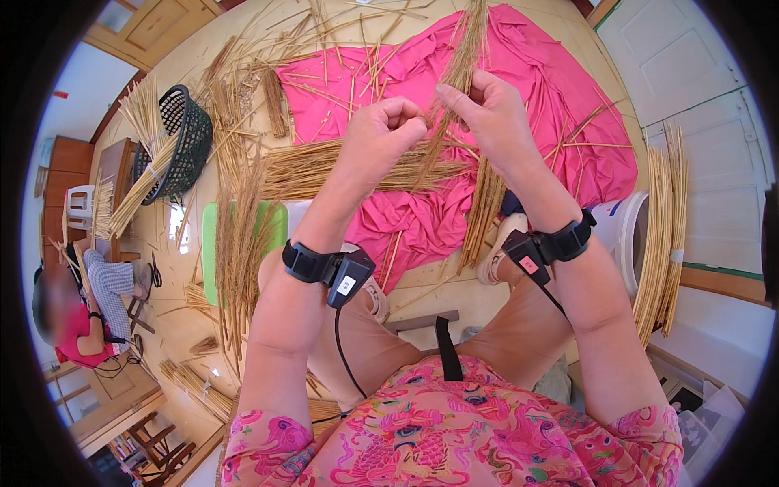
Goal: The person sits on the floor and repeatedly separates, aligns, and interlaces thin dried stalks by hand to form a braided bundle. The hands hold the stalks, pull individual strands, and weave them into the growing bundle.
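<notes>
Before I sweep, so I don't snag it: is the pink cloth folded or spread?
Spread, though wrinkled: the pink cloth covers a broad stretch of floor, with creases and loose stalks lying on it.

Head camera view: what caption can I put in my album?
A right hand grips dry, feathery stalks over a crumpled pink cloth.

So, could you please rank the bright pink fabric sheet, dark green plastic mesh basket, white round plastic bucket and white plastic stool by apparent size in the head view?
1. Pink sheet: largest.
2. Basket and bucket: unsure, as a forearm partly hides the bucket.
3. Stool: smallest.
</notes>
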The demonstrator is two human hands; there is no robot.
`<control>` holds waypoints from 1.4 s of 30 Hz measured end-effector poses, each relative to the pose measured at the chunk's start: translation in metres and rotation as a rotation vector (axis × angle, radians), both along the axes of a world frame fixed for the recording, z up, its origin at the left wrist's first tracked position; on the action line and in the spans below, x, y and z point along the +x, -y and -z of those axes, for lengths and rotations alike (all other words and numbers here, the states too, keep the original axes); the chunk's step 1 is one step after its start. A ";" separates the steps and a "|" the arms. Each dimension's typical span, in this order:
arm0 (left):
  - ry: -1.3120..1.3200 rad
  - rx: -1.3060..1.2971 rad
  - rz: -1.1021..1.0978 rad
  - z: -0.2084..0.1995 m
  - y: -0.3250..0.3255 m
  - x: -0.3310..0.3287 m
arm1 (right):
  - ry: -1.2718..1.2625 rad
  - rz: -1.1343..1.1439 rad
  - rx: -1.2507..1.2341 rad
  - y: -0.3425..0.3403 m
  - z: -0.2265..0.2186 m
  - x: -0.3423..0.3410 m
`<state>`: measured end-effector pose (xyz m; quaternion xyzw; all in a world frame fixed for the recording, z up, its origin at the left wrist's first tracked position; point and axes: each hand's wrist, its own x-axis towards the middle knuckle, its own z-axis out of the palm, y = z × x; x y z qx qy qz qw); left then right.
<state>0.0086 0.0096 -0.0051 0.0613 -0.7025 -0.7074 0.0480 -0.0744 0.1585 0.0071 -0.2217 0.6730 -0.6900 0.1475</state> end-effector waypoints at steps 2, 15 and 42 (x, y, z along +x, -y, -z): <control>0.002 -0.024 0.027 0.001 0.002 -0.001 | -0.057 0.033 -0.015 0.003 0.005 0.001; 0.067 -0.088 0.076 -0.002 0.006 0.001 | -0.078 0.236 0.168 0.011 0.013 0.001; -0.047 0.299 0.041 -0.015 0.005 0.007 | 0.350 -0.182 -0.241 -0.007 -0.015 0.003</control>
